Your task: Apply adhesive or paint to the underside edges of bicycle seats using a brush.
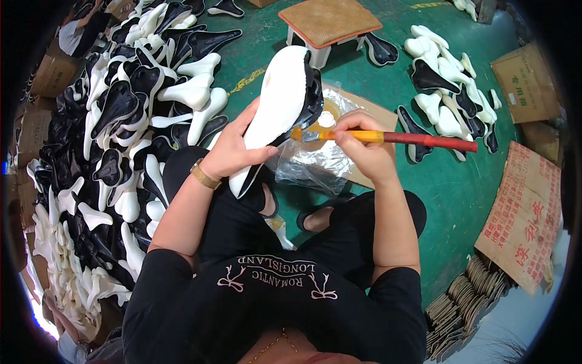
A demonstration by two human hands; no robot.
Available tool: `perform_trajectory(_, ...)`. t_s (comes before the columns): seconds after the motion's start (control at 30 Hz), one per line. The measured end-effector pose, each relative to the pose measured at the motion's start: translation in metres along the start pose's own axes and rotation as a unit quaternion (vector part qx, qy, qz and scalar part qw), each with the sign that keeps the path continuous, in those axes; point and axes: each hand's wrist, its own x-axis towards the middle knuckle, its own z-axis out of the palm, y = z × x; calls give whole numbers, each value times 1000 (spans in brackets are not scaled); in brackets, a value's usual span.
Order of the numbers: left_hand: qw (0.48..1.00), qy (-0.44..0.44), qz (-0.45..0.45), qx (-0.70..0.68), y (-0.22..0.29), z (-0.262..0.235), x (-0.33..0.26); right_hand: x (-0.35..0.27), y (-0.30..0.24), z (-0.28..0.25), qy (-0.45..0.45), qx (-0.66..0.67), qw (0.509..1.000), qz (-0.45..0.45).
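My left hand (236, 145) grips a bicycle saddle (279, 100), tilted up, its white padded top toward me and its black shell to the right. A paintbrush (424, 141) with a yellow and red handle is in my right hand (367, 148), held close to the bristles. The bristle tip meets the saddle's black edge at its right side; whether it presses on it I cannot tell. Below the brush is a container with something yellowish (332, 104) and a white round piece, partly hidden by the saddle and hand. Crinkled clear plastic (315, 173) lies around it.
Many white and black saddle parts (127, 103) are heaped at my left. A smaller pile (448, 85) lies at the far right. A stool (330, 23) stands ahead on the green floor (448, 194). Cardboard sheets (521, 218) and boxes (526, 85) are at the right.
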Motion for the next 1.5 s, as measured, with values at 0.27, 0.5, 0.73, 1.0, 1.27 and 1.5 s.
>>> perform_trajectory(0.27,999,39,-10,3,2,1,10,14,3,-25,143,-160,976,-39)
perform_trajectory(0.5,990,110,-22,-88,-6,27,38,17,35,-12,32,-238,971,3)
perform_trajectory(0.73,993,103,29,-52,-27,34,44,12,13,-23,112,16,993,29)
perform_trajectory(1.0,993,78,38,-76,-40,40,43,15,-5,-4,110,-131,982,-84)
perform_trajectory(1.27,991,80,22,-104,-29,38,46,7,-23,14,3,-157,972,-175)
perform_trajectory(1.5,984,87,15,-154,-21,38,48,1,-33,26,-86,-128,972,-177)
